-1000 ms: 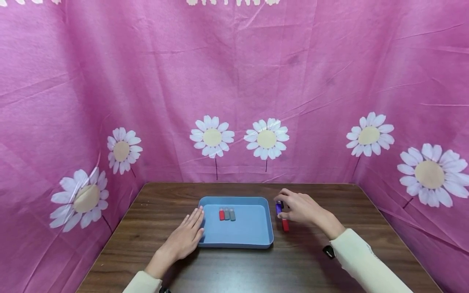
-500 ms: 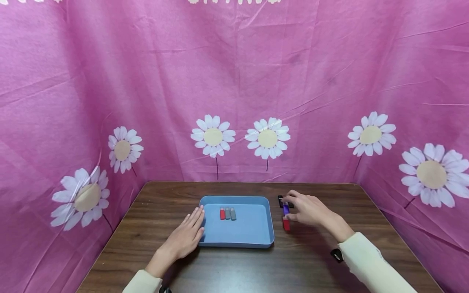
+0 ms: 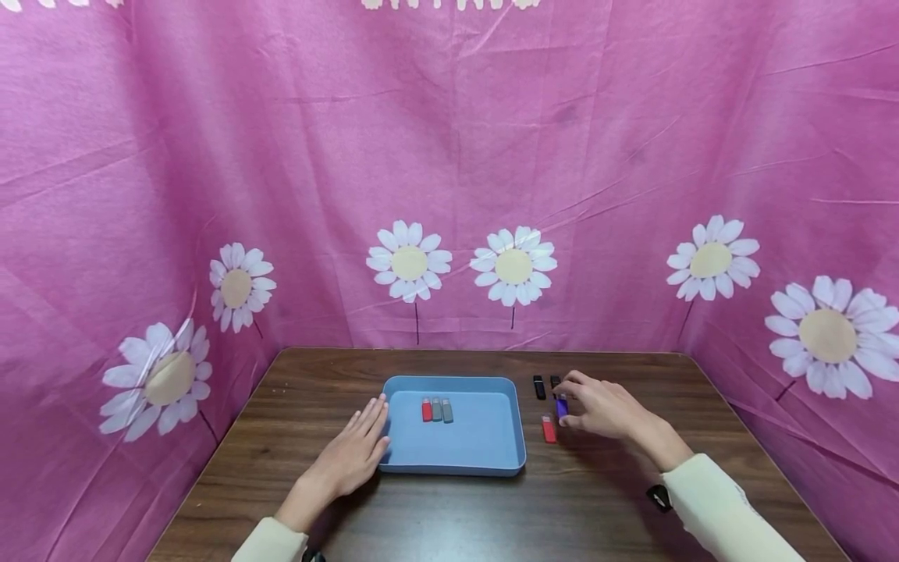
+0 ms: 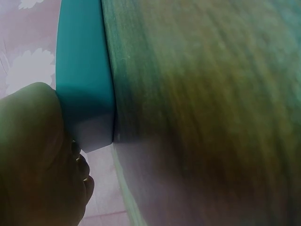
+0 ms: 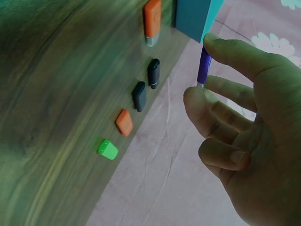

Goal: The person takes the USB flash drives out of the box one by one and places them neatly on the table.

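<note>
- The purple USB stick (image 5: 203, 66) is right of the blue tray (image 3: 463, 446), its long axis roughly along the tray's right side.
- The right hand (image 3: 605, 406), the nearer one, pinches it by its ends between thumb and finger, on the palm's tray side.
- The left hand (image 3: 349, 453), fingers straight, rests at the tray's left rim, grasping nothing.

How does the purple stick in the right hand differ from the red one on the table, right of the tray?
Support: the purple stick is pinched in the right hand's fingers; the red stick lies untouched on the table.
Colour: in the head view, one is purple, the other red.
Shared: both are slim, have a paler end and are outside the tray.
</note>
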Demonstrator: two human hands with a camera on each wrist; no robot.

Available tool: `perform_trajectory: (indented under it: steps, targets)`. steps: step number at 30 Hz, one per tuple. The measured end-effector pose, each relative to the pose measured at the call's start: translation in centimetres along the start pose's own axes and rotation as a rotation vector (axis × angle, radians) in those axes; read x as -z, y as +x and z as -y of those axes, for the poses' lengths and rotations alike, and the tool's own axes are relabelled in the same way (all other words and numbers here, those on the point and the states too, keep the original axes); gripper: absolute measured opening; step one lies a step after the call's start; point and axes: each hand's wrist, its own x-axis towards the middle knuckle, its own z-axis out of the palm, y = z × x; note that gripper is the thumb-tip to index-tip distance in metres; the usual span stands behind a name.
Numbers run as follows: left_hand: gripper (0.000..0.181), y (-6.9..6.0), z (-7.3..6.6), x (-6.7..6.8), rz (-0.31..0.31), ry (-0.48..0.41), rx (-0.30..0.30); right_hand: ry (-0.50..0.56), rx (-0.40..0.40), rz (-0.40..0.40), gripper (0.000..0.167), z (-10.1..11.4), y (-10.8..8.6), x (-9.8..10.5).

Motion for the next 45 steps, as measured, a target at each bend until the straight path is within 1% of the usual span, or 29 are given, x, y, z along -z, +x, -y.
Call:
perform_trajectory:
  steps: [3,7,11,16,18,19,22,26,28,32,33,36,39,45]
  targets:
    - [0.059,0.0,0.0,-0.1,-0.008,-0.004,-0.005,0.002,0.001,0.009,0.049,-0.1,-0.3,-0.1]
    - [0.06,0.0,0.0,-0.2,0.0,-0.008,0.004,0.001,-0.012,0.023,0.05,-0.4,-0.7,-0.4]
    - [0.061,0.0,0.0,-0.2,0.003,-0.006,0.01,0.008,-0.039,0.041,0.051,-0.7,-0.9,-0.8]
    - [0.06,0.0,0.0,-0.2,-0.008,-0.007,0.01,0.032,-0.067,0.064,0.05,-1.0,-1.1,-1.2]
    - [0.061,-0.1,0.0,-0.3,0.001,-0.001,0.018,0.043,-0.073,0.069,0.048,-1.1,-1.2,-1.4]
    - [0.061,-0.1,0.0,-0.3,0.008,0.004,0.023,0.044,-0.068,0.069,0.047,-1.2,-1.2,-1.5]
    - [0.061,-0.1,0.0,-0.3,-0.002,-0.017,0.022,0.048,-0.057,0.063,0.045,-1.3,-1.4,-1.8]
    - [0.061,0.0,0.0,-0.4,0.003,-0.013,0.028,0.047,-0.043,0.057,0.044,-1.5,-1.5,-2.1]
    - [0.061,0.0,0.1,-0.4,0.012,0.005,0.033,0.051,-0.037,0.061,0.042,-1.6,-1.5,-2.3]
    - [0.061,0.1,0.1,-0.5,0.007,0.005,0.03,0.07,-0.036,0.072,0.041,-1.6,-1.6,-2.7]
    - [0.061,0.1,0.1,-0.5,0.0,-0.005,0.027,0.075,-0.038,0.074,0.041,-1.6,-1.6,-2.9]
    - [0.062,0.1,0.1,-0.4,0.007,-0.008,0.029,0.076,-0.036,0.076,0.042,-1.6,-1.6,-3.2]
    - [0.061,0.1,0.0,-0.4,0.001,-0.026,0.028,0.069,-0.027,0.074,0.043,-1.5,-1.7,-3.3]
    - [0.061,0.2,-0.1,-0.3,0.012,-0.018,0.035,0.063,-0.002,0.064,0.044,-1.4,-1.7,-3.6]
